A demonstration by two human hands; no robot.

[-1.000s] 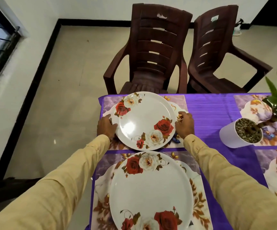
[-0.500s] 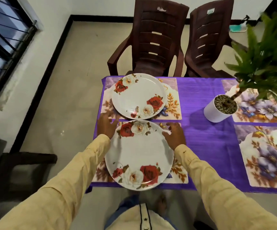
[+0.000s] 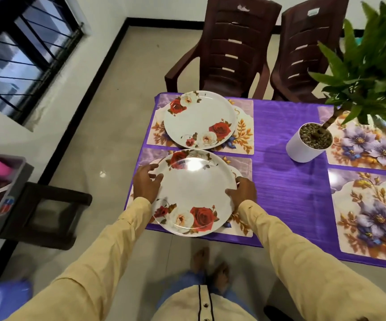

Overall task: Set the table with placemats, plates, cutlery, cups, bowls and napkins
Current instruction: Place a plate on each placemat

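Note:
Two white plates with red and cream roses lie on floral placemats at the left end of the purple table. The far plate [image 3: 200, 119] rests on its placemat [image 3: 245, 128] with no hand on it. The near plate [image 3: 194, 193] covers most of the near placemat [image 3: 243, 163] and overhangs the table's front edge. My left hand [image 3: 147, 181] grips its left rim, and my right hand [image 3: 243, 192] grips its right rim. Two bare placemats [image 3: 370, 144] [image 3: 372, 214] with purple flowers lie at the right end.
A white pot [image 3: 303, 149] with a leafy green plant stands mid-table, between the two pairs of mats. Two dark brown plastic chairs [image 3: 231, 49] stand behind the table. Left of me are a dark stool [image 3: 46, 205] and a grey bin [image 3: 2, 205].
My hands left the far plate, came back to the near plate and closed on its rims. The near plate has shifted toward the table's front edge. My view has pulled back.

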